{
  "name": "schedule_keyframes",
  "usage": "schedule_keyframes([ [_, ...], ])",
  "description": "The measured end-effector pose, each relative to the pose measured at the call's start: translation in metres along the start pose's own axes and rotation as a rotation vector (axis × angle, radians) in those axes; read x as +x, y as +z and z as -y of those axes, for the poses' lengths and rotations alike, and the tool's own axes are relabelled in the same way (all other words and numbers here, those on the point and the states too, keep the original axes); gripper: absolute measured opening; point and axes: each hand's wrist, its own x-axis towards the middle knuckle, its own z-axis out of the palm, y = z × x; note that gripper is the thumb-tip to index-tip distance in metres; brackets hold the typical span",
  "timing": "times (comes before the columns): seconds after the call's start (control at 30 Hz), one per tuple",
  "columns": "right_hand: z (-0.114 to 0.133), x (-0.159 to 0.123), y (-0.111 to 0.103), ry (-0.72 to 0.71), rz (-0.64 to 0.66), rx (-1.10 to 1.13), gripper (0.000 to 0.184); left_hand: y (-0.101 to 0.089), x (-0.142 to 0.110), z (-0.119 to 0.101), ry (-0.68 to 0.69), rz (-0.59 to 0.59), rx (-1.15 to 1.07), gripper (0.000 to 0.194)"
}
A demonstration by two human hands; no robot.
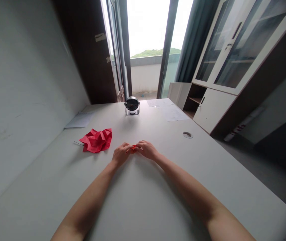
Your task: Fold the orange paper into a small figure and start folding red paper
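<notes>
Between my two hands is a small orange-red piece (133,149) that looks like folded paper, held just above or on the white table (143,194). Its left end is pinched by my left hand (120,154), with the fingers closed. My right hand (146,149) grips the other end, thumb and fingertips together. The fingers cover most of the piece, so its shape is hard to make out. To the left of my left hand lies a large sheet of creased red paper (97,140), standing up in folds.
A round black and silver device on a stand (132,105) is at the back of the table. White papers (174,113) lie at the back right, and another sheet (79,119) by the left wall. A cable hole (187,135) is on the right. A cabinet (214,107) stands beyond.
</notes>
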Motion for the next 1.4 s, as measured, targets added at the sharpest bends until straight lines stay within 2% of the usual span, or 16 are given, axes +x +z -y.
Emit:
schedule_keyframes([
  [0.17, -0.003, 0.005, 0.001, 0.196, -0.032, -0.03, 0.027, 0.002, 0.0, -0.002, 0.028, 0.004, 0.019, 0.031],
  [0.33, -0.006, 0.006, 0.006, 0.244, -0.056, -0.015, 0.02, 0.004, 0.0, -0.001, 0.02, -0.023, -0.023, 0.024],
  [0.47, -0.001, 0.005, 0.003, 0.128, -0.151, 0.058, 0.015, 0.008, 0.0, 0.001, -0.034, -0.073, -0.118, 0.021],
  [0.63, 0.007, 0.002, -0.003, 0.009, -0.25, 0.181, 0.021, 0.01, 0.003, 0.006, -0.113, -0.131, -0.237, 0.024],
  [0.8, 0.011, 0.0, -0.005, -0.077, -0.247, 0.335, 0.021, 0.012, 0.003, 0.01, -0.136, -0.144, -0.296, 0.022],
  [0.93, 0.013, 0.002, -0.001, -0.095, -0.24, 0.567, 0.022, 0.018, 0.004, 0.017, -0.154, -0.136, -0.371, 0.019],
  [1.07, 0.004, 0.008, 0.01, -0.024, -0.257, 0.743, 0.018, 0.025, 0.009, 0.027, -0.237, -0.177, -0.596, 0.017],
  [1.23, -0.024, 0.015, 0.021, 0.208, -0.388, 0.842, 0.02, 0.028, 0.016, 0.034, -0.376, -0.296, -1.02, 0.023],
  [1.4, -0.041, 0.016, 0.024, 0.315, -0.432, 0.811, 0.022, 0.028, 0.018, 0.032, -0.435, -0.319, -1.252, 0.026],
])
